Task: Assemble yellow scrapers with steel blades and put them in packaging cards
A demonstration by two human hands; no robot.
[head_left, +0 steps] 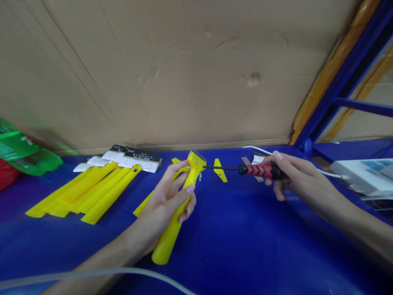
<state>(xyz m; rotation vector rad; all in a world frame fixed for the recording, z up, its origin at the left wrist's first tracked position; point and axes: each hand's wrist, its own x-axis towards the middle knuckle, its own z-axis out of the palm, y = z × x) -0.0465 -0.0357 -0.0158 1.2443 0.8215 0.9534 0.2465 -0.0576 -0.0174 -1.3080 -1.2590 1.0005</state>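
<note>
My left hand [172,196] is closed round the handle of a yellow scraper [172,237], which slants with its head up. A metal blade edge shows at that head. In my right hand [294,176] is a screwdriver [260,169] with a red and black handle, held level. Its thin dark shaft reaches left to the scraper's head, and the tip meets the side of it. Behind the shaft lies a small yellow plate [220,170] with holes. Several small screws [200,177] rest beside the scraper's head. Another yellow piece [143,205] is partly hidden behind my left hand.
Several yellow scraper handles [107,196] with black and white cards lie at left on the blue table [233,250]. A flat metal strip [245,162] lies behind the screwdriver. A white power strip [365,176] is at right, a green plastic bag [27,151] at left. Cardboard [196,82] stands behind.
</note>
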